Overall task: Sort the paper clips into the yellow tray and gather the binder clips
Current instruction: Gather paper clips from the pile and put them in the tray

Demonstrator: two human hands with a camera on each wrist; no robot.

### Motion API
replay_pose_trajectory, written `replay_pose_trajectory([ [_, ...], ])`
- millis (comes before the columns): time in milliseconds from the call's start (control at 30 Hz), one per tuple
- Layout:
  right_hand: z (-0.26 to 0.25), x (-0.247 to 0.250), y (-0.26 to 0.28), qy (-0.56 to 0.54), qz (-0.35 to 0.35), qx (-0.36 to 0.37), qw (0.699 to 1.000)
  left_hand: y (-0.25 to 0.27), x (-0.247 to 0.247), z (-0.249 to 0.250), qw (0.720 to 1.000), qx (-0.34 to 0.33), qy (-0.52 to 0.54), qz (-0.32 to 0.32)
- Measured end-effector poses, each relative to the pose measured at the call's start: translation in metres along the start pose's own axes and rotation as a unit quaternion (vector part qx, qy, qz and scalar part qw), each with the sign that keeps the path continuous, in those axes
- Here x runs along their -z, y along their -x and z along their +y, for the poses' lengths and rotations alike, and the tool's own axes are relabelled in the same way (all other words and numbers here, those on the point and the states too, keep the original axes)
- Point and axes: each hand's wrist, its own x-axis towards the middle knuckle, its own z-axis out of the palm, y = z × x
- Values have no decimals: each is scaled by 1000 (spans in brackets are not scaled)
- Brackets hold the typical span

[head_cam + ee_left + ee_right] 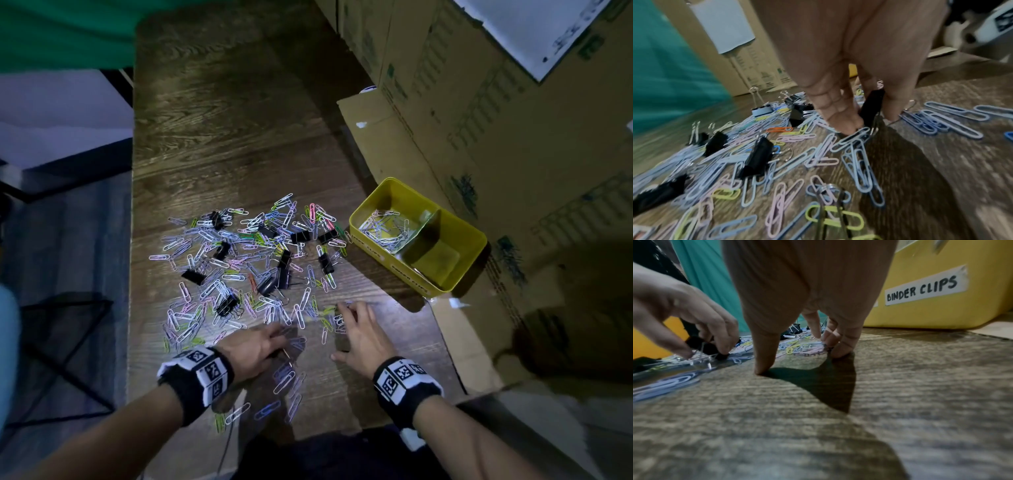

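Observation:
Coloured paper clips (239, 260) lie scattered over the wooden table (222, 137), with several black binder clips (323, 262) among them. My left hand (284, 342) pinches one black binder clip (871, 107) at the near edge of the pile, its fingertips (846, 128) down on the table. My right hand (339, 334) is spread flat to the right of it; its fingertips (838, 350) touch a few paper clips (339, 320) and its thumb (763, 366) presses on bare wood. The yellow tray (387, 260) stands at the right; its far compartment holds paper clips (383, 229).
The tray (920, 316) carries a "BINDER CLIPS" label (925, 287). Cardboard boxes (479, 120) rise along the table's right side, and a flap (459, 329) lies beside the tray. The table's left edge (132, 240) drops to the floor. More paper clips (284, 380) lie near my left wrist.

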Motion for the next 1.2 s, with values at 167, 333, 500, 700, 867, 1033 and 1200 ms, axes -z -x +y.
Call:
replay_pose_trajectory([
  [167,1,-1,2,-26,6,-5,1000,-14,-4,-23,985,22,89,146],
  [333,-1,3,1,-37,-2,-5,999,-27,1,-31,957,57,119,259],
  [500,-1,2,1,-31,2,-5,1000,12,-19,-20,966,-11,68,248],
  [700,-1,2,1,-33,3,-10,999,48,-38,11,977,16,-11,-214],
  [867,-2,3,1,-30,0,-12,999,26,-26,42,986,-1,12,-168],
  [1033,0,4,3,-28,3,5,1000,-16,-9,52,996,-21,90,-11],
  [1200,6,8,7,-34,7,36,999,-16,-3,46,991,9,131,-11],
])
